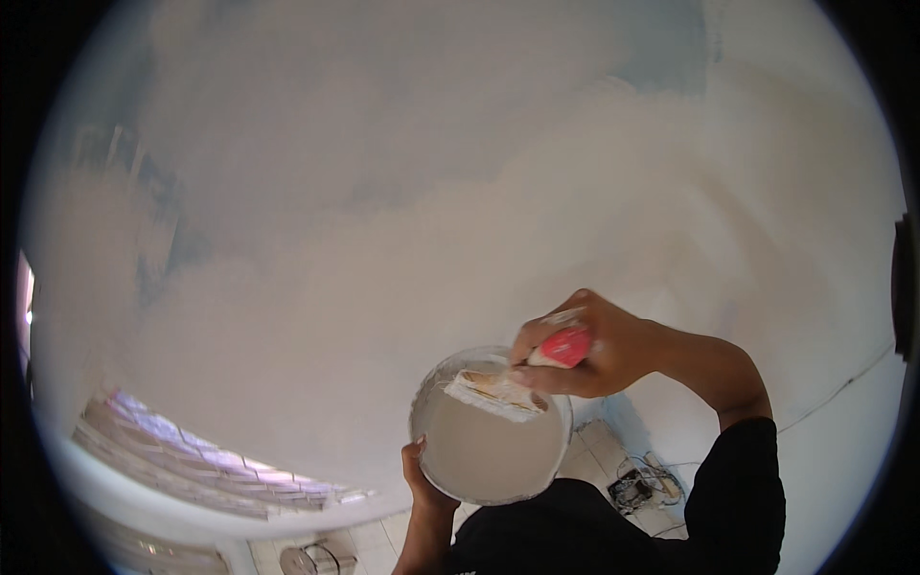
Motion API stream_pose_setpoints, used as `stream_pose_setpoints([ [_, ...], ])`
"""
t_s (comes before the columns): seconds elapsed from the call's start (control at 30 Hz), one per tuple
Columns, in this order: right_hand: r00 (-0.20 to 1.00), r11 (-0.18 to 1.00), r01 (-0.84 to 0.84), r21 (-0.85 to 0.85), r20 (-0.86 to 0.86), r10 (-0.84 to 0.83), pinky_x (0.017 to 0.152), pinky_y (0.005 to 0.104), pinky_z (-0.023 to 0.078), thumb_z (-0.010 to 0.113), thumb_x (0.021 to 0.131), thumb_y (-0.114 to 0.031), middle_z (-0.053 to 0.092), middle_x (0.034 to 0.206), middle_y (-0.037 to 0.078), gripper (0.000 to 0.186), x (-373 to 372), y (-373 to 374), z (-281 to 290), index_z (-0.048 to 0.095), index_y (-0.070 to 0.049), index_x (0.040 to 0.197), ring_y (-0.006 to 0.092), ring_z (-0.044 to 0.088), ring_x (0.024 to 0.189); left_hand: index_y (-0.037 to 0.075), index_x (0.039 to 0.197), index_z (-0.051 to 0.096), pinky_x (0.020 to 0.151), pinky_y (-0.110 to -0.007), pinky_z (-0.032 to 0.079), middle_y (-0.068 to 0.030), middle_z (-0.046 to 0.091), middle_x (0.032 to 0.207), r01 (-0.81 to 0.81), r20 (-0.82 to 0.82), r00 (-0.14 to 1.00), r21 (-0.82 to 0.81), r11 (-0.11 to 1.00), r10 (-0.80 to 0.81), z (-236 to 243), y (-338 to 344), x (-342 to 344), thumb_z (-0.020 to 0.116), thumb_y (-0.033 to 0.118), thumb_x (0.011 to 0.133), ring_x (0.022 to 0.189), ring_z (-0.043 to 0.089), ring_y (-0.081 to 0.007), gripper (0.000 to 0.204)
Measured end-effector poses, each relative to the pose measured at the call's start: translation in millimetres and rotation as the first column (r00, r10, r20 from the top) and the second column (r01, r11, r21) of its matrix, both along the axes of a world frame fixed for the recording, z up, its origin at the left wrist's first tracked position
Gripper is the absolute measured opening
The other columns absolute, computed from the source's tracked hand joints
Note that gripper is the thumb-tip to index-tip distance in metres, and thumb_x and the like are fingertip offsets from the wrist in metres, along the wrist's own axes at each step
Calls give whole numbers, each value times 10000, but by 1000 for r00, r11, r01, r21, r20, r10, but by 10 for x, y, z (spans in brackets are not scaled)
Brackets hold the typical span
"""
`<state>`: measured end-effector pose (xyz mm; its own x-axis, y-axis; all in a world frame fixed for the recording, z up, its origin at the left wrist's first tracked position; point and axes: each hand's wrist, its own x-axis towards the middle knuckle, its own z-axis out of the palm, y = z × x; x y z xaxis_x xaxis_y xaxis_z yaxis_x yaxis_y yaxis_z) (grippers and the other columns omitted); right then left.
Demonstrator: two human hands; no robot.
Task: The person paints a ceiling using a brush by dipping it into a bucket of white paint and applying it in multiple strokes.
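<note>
My left hand (427,474) grips the side of a round bucket (420,393) of off-white paint (479,450). My right hand (585,350) is closed on a paintbrush with a red handle (565,345); its wide, paint-coated bristles (491,396) are within the bucket's opening, and I cannot tell whether they touch the paint. A large painted wall (383,201) fills most of the view, cream-white with patches of pale blue (661,57) along its upper and left parts.
At lower left is a barred window (211,450) with a pale ledge (144,503) below. A cylindrical container (311,561) stands on the white tiled floor (369,546). Tangled cables and a dark object (632,489) lie at lower right, and a thin cable (843,383) runs along the right.
</note>
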<state>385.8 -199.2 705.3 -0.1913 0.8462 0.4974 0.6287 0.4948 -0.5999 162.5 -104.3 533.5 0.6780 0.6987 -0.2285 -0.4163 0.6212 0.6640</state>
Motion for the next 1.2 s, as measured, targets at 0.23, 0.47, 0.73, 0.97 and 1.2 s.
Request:
stream_pose_setpoints([
  [0.23,967,933,-70,-354,207,151,472,291,415,584,820,-223,555,532,67,167,123,408,-327,601,-58,804,204,503,461,-10,1131,508,775,-375,466,-162,571,1049,-174,-59,984,-46,984,171,-61,-168,28,374,421,767,942,563,-278,579],
  [0.47,960,947,-63,-314,242,144,442,290,389,594,800,-190,577,552,69,163,184,475,-350,600,-48,719,185,469,400,-28,1119,505,769,-373,470,-170,572,1043,-255,-87,963,23,967,256,-105,-244,33,346,420,783,941,561,-267,582],
  [0.73,998,998,55,-33,-19,-56,457,262,395,598,802,-169,586,570,39,166,296,250,-211,616,-25,720,108,524,452,-26,1077,503,748,-326,494,-162,584,997,-276,59,960,30,961,274,-109,-256,-15,292,279,889,904,575,-234,416],
  [0.97,968,972,72,-225,-219,-123,473,196,452,606,823,-141,596,585,44,162,247,237,-279,605,-11,727,92,593,496,-16,1047,473,711,-306,503,-165,582,978,-379,45,926,80,922,376,-67,-289,66,332,260,896,839,586,-199,345],
  [1.2,993,970,57,-238,-84,-79,469,239,412,602,815,-135,574,561,64,166,108,288,-621,606,-4,712,118,536,461,-13,1081,490,742,-336,483,-163,573,1012,-210,-197,871,678,704,449,-533,-212,4,352,342,851,891,568,-225,445],
])
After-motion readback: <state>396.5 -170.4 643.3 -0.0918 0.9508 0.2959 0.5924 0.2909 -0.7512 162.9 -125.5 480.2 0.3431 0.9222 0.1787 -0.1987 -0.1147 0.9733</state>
